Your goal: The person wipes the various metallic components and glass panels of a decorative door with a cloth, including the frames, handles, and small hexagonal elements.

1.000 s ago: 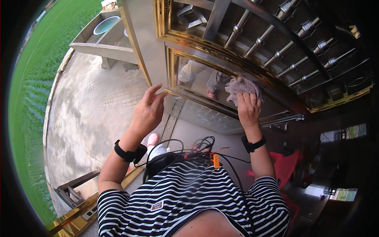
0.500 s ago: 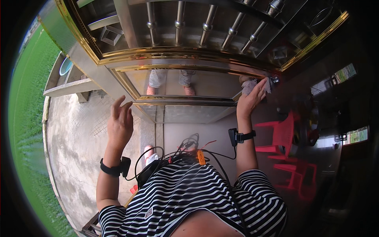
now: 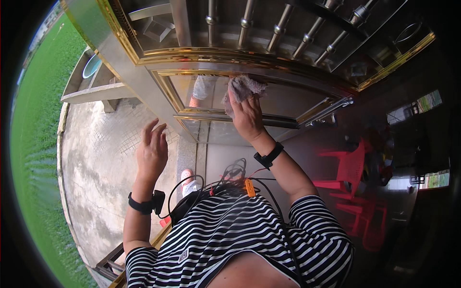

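Observation:
A grey-purple cleaning cloth [image 3: 247,86] is held under the fingers of my right hand [image 3: 248,120], pressed against the shiny lower panel [image 3: 283,100] of a metal door. Gold trim [image 3: 192,56] frames that panel, and its mirror-like surface reflects a leg and a pink shoe. My left hand [image 3: 152,151] hovers to the left of the door, fingers loosely bent and apart, holding nothing. Above the panel, the door has a row of silver bars [image 3: 246,23]. A door handle [image 3: 331,108] juts out at the door's right edge.
Red plastic chairs [image 3: 353,165] stand on the dark floor to the right. Black cables [image 3: 233,170] and an orange clip [image 3: 249,188] hang at my front. To the left are a concrete yard [image 3: 105,158], a low wall [image 3: 98,92] with a teal basin [image 3: 91,66], and green field [image 3: 43,144].
My right hand has moved left with the cloth, from the panel's right end to its middle. The left hand stays raised in much the same pose, and the whole view has shifted slightly.

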